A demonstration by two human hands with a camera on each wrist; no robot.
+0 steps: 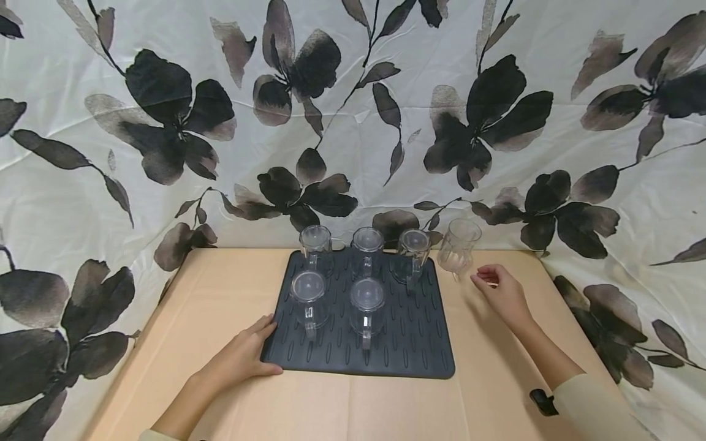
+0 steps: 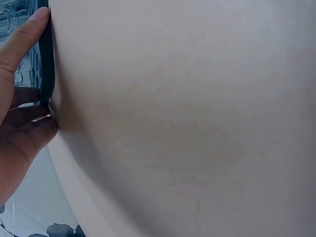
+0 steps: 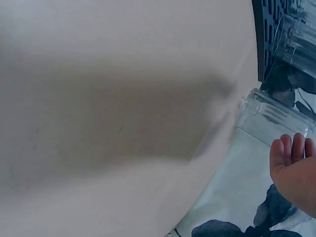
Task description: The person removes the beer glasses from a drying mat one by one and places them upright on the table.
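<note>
On the table, a dark ribbed drying mat (image 1: 408, 349) carries several clear glass mugs, among them a front mug (image 1: 366, 300) and a back-row mug (image 1: 317, 242), bottoms up. My left hand (image 1: 242, 352) touches the mat's left edge near its front corner, thumb and fingers spread along it. Right of the mat stands another clear glass mug (image 1: 459, 245), its mouth seemingly up. Beside this mug is my right hand (image 1: 504, 297), its fingers loosely bent and gripping nothing. In the right wrist view the fingertips lie close to the glass; I cannot tell whether they touch.
A light wooden-toned table (image 1: 220, 275) lies under the mat. Behind it and at both sides hangs a white cloth (image 1: 386, 153) with dark flowers. A small black object (image 1: 543, 402) sits at the right sleeve's cuff.
</note>
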